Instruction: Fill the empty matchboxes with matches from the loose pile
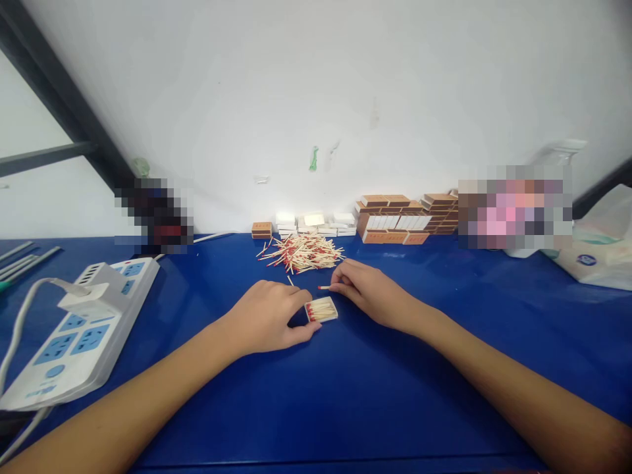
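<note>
My left hand [269, 316] rests on the blue table [345, 395], its fingers curled around the left end of an open matchbox tray [322, 309] filled with red-tipped matches. My right hand [368, 289] pinches a single match [324, 288] by its stick, the red tip pointing left, just above and behind the tray. A loose heap of matches [302, 253] lies a little farther back, behind both hands.
White inner trays [316, 224] and a stack of brown matchboxes [405, 217] line the wall. A white power strip [74, 329] with a plugged cable lies at left. Plastic bags [597, 243] sit at the right; grey rods [24, 257] at far left.
</note>
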Demonstrator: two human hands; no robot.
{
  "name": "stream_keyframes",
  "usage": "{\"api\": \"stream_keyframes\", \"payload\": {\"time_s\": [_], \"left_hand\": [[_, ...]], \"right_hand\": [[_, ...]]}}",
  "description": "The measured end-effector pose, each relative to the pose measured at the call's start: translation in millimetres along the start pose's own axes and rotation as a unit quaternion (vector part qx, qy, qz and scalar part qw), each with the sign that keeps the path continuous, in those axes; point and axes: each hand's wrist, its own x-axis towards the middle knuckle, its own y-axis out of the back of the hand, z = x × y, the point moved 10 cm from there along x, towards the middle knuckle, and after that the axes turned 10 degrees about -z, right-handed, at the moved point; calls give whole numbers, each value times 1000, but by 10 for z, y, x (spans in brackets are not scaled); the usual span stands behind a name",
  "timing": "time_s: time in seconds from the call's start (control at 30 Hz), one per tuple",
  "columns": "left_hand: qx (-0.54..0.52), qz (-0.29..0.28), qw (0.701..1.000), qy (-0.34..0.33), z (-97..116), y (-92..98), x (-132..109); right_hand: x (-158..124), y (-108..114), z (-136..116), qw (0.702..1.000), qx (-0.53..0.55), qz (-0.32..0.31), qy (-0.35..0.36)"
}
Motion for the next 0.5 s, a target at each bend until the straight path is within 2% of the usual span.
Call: {"api": "stream_keyframes", "payload": {"time_s": [0.13,0.33,0.5], "left_hand": [[1,2,1000,26,-56,-1,9],[-57,3,996,68,-141,10,5],[-66,3,996,66,-151,6,4]], "right_hand": [[-83,48,-114,999,21,-1,28],[-137,-76,-248,998,19,-62,18],[-121,-128,-262,997,31,-72,17]]}}
